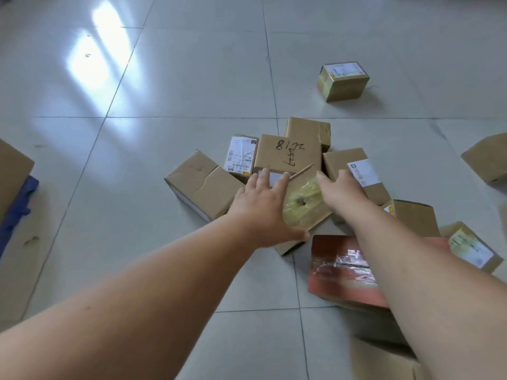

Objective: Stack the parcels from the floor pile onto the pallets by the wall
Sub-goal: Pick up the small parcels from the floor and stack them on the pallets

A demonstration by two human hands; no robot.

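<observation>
A pile of cardboard parcels lies on the tiled floor. In the middle sits a taped parcel (303, 207) wrapped in yellowish tape. My left hand (267, 204) is spread over its left side, fingers straight. Over its right side reaches my right hand (341, 192), also with straight fingers. Whether either hand touches the parcel is unclear. Behind it lies a box with black handwriting (286, 154). A red-topped box (343, 270) lies under my right forearm.
A lone small box (343, 80) stands apart at the back right. More boxes lie at the right edge (485, 157) and bottom right (384, 360). A blue pallet (15, 212) carrying a carton (11, 171) sits at the left edge. Bare floor tiles stretch to the left.
</observation>
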